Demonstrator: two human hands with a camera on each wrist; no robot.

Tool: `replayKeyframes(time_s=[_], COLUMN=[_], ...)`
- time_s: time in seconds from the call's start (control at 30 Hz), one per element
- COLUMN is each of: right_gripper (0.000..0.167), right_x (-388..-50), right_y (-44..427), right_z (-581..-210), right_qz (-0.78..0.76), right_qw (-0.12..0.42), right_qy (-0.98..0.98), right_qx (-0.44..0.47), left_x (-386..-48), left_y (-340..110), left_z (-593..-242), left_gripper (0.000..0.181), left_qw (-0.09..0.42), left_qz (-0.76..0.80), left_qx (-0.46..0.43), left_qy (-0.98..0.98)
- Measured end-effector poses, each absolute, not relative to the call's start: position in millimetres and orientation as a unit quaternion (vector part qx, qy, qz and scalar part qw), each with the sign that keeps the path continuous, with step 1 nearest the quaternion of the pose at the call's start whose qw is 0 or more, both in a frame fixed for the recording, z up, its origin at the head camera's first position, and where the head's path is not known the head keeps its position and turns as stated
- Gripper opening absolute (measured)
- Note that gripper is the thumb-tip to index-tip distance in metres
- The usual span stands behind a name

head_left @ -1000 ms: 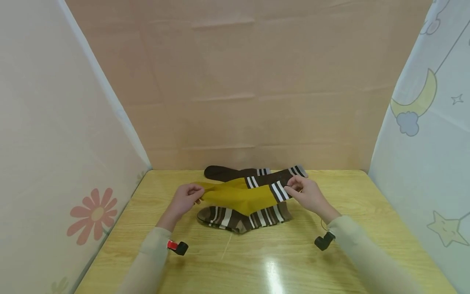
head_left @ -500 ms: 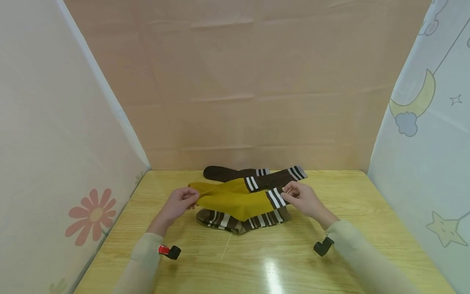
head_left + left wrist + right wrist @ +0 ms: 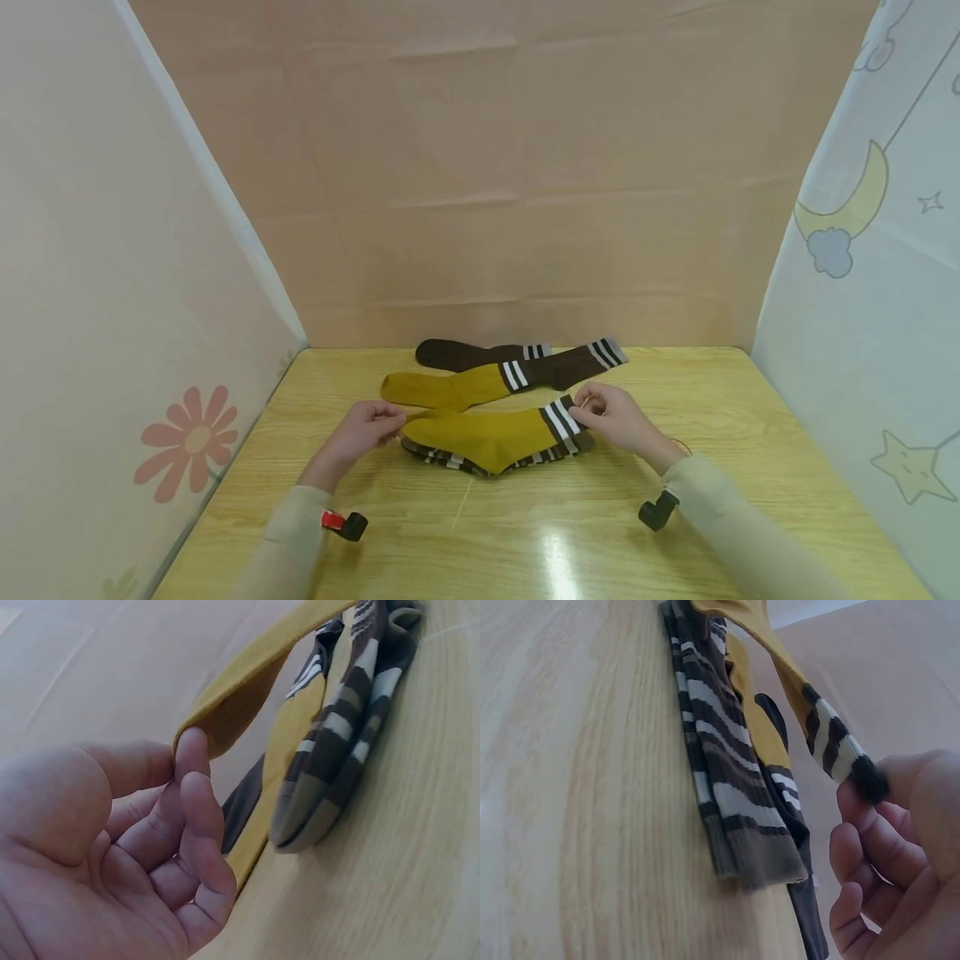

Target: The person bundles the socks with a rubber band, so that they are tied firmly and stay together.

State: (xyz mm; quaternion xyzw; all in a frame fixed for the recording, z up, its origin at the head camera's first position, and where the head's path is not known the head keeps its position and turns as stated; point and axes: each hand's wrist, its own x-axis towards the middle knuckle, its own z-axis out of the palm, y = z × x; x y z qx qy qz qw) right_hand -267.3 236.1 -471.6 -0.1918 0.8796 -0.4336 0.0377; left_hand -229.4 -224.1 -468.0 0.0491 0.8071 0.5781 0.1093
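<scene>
A mustard-yellow sock (image 3: 480, 435) with a dark, white-striped cuff is stretched sideways between both hands. Its toe end is pinched between the thumb and index finger of my left hand (image 3: 367, 429). At the other end, my right hand (image 3: 611, 414) pinches the cuff. Directly below lies a pair of brown, white and grey striped socks (image 3: 727, 757), one on the other, mostly covered by the yellow sock in the head view. Both wrist views show a gap between the held sock and this pair. Behind it, a second yellow sock (image 3: 446, 388) lies flat.
Farther back on the wooden table (image 3: 480, 550) are two dark brown socks with grey striped cuffs, a left one (image 3: 457, 354) and a right one (image 3: 567, 368). The second yellow sock's cuff overlaps the right one. Cloth walls (image 3: 480, 167) enclose the table's back and sides.
Both hands have brought the yellow sock toward the body and lower, over the striped pair. More of the second yellow sock behind now shows, and less of the striped pair.
</scene>
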Motion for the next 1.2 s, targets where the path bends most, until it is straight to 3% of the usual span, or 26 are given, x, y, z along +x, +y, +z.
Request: replayKeyframes(time_s=[1.2], right_gripper=[0.008], right_x=[-269], right_y=[243], right_z=[-506], right_qz=[-0.405], right_qw=[0.031], right_qy=[0.893], right_qx=[-0.193], left_x=[-233], left_y=[-207], left_z=[-502], left_gripper=[0.014], left_qw=[0.038], left_qz=[0.517], left_qx=[0.014], left_qy=[0.855])
